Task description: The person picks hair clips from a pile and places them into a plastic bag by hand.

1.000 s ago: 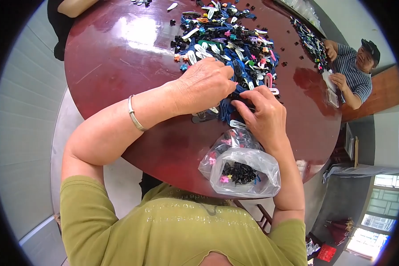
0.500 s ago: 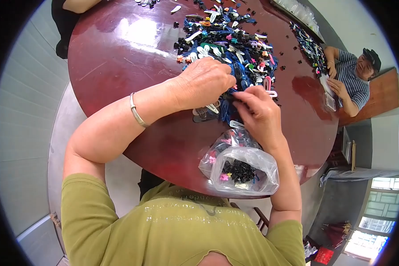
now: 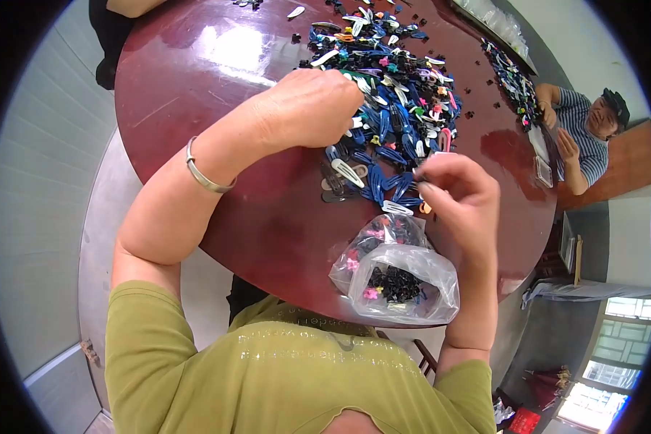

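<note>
A mixed heap of hair clips (image 3: 394, 87) lies on the table, with blue and white snap clips and small black claw clips among it. My left hand (image 3: 315, 108) is over the heap's left edge, fingers curled; whatever they hold is hidden. To the right of the near snap clips, my right hand (image 3: 466, 202) pinches a small black claw clip (image 3: 420, 176) between thumb and forefinger. A white snap clip (image 3: 397, 208) lies just below that. Nearer my body, an open clear plastic bag (image 3: 441, 289) contains black claw clips (image 3: 398, 282) and a few pink and yellow ones.
The round dark-red table (image 3: 267, 224) has its near edge by my body. Across it, a person in a striped shirt (image 3: 593, 150) handles things beside a second clip pile (image 3: 512, 79). A clear box (image 3: 542, 171) sits near that person. Another person's arm (image 3: 134, 6) shows top left.
My right hand has drawn back from the heap to the right, with a small black claw clip in its fingertips. My left hand has shifted up and left, uncovering blue snap clips.
</note>
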`<move>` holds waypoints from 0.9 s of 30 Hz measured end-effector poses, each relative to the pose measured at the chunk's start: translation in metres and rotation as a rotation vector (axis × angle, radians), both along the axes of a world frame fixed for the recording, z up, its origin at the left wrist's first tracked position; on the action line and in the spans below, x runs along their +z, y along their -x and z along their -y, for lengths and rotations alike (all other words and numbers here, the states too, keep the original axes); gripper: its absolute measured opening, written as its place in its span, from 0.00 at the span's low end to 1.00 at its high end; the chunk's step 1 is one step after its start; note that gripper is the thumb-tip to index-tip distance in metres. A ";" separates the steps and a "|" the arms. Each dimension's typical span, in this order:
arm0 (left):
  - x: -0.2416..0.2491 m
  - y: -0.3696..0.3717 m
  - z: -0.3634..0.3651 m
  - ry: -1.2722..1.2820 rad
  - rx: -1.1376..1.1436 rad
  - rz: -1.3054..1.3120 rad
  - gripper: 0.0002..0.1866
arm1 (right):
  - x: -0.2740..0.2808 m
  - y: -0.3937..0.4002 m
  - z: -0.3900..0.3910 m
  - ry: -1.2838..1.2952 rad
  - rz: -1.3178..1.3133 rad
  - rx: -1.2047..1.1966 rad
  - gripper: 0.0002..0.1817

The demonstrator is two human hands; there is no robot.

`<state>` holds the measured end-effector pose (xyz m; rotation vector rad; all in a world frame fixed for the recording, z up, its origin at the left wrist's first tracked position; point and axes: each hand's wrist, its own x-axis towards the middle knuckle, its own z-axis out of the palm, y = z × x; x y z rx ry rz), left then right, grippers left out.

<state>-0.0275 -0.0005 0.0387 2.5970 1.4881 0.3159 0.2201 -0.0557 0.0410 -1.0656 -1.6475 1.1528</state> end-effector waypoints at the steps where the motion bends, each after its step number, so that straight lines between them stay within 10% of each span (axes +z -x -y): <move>1: -0.004 0.005 -0.002 -0.052 -0.024 0.091 0.05 | 0.006 -0.009 0.002 -0.076 -0.060 0.126 0.11; 6: -0.003 0.017 -0.008 0.011 -0.035 0.077 0.04 | 0.047 -0.023 0.026 -0.199 0.016 0.646 0.12; 16: 0.007 0.010 0.001 0.153 -0.124 0.018 0.04 | -0.008 -0.002 -0.001 -0.324 0.399 0.075 0.09; 27: 0.001 0.009 -0.007 0.129 -0.238 0.450 0.06 | -0.031 0.005 -0.016 -0.602 0.641 0.069 0.13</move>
